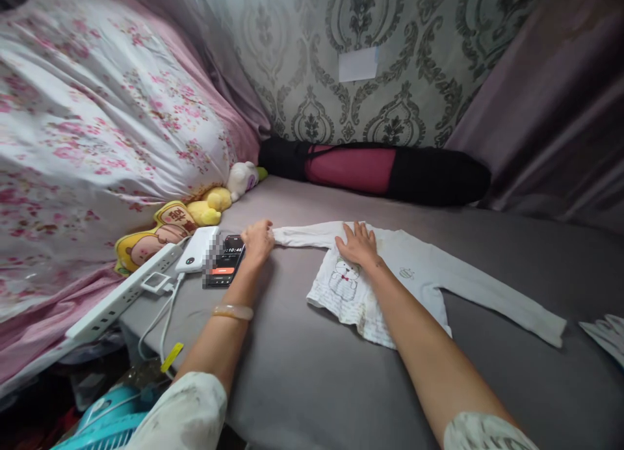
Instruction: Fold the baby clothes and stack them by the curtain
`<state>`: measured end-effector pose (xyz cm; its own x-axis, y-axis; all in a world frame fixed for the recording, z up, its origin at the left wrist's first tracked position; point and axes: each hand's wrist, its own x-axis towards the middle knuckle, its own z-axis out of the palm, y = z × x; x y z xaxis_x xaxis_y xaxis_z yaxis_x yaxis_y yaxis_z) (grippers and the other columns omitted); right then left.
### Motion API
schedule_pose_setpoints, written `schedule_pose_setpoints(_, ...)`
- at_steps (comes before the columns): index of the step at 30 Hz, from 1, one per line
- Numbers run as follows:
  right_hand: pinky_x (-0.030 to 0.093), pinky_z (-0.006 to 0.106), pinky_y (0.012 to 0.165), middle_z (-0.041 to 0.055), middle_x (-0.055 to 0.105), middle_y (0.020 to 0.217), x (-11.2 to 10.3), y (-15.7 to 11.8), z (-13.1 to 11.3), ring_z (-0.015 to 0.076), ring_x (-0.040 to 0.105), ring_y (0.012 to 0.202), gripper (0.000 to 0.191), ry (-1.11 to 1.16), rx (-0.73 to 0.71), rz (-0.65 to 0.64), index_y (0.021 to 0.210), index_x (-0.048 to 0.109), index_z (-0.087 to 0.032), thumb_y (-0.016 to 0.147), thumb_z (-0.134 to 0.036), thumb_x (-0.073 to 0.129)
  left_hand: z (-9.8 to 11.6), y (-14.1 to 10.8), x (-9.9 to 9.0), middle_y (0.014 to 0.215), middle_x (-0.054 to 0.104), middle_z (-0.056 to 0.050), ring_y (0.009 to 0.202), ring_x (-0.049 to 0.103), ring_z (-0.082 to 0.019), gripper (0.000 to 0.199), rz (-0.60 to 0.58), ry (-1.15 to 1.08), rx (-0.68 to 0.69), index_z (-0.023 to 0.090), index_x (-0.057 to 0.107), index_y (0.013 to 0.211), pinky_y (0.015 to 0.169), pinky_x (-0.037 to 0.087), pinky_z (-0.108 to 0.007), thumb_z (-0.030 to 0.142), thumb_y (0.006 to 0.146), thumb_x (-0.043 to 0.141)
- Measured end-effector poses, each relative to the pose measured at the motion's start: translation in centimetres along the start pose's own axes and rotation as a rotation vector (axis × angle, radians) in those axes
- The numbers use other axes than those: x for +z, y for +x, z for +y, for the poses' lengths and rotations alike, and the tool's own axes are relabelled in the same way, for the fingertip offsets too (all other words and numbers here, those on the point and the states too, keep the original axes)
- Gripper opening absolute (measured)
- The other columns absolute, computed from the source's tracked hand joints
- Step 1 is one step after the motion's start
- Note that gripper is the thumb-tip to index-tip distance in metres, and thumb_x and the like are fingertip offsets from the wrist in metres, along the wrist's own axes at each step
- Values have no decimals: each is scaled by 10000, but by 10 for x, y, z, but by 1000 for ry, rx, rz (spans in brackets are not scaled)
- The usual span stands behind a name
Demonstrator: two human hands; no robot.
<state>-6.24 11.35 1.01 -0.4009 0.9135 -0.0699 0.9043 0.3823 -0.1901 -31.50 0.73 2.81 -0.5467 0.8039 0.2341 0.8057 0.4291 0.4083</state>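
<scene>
A small white long-sleeved shirt (pixel 414 287) with a printed cartoon animal lies spread on the grey bed sheet (pixel 302 365). My left hand (pixel 259 240) is closed on the cuff of its left-lying sleeve, which is stretched out sideways. My right hand (pixel 359 245) lies flat on the upper part of the shirt, fingers spread. The other sleeve reaches out to the right, nearly straight. Just left of my left hand is a phone (pixel 229 261) with a lit screen, partly blurred out.
A white power bank (pixel 199 250) and a power strip (pixel 127 294) with cables lie at the left edge. Behind them sit plush toys (pixel 209 206). A black and red long bag (pixel 375 170) lies along the wall. Folded cloth (pixel 607 336) shows at the right edge; a blue fan (pixel 107 417) stands below left.
</scene>
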Motion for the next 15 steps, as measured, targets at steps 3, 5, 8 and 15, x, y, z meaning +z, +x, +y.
schedule_pose_setpoints(3,135,562,1111,172,221,1567,-5,6,-11,355,121,1444,627,25,60,-48,1488,325,-182,958,-505,242,-3,11,-2,967,674,-136,985,584,-296,211,8,-163,-225,195,636,942,859,388,-393,226,838,455)
schedule_pose_setpoints(5,125,593,1097,180,222,1563,-2,6,-17,369,116,1441,627,19,88,-8,1491,319,-189,967,-511,198,-5,16,0,844,667,-137,938,601,-302,213,-34,-184,-290,194,621,808,827,405,-381,358,850,492)
schedule_pose_setpoints(8,79,612,1094,179,195,1572,7,4,-22,370,86,1444,634,-19,92,63,1516,261,-212,972,-527,185,-4,17,9,701,631,-117,897,616,-321,343,-129,-185,-324,211,561,659,804,414,-388,528,792,563)
schedule_pose_setpoints(15,87,604,1094,180,226,1561,15,3,-21,366,111,1442,628,-30,92,114,1514,277,-229,968,-531,206,-4,15,25,718,636,-118,978,609,-351,353,-74,-248,-306,226,515,633,781,424,-392,537,662,680)
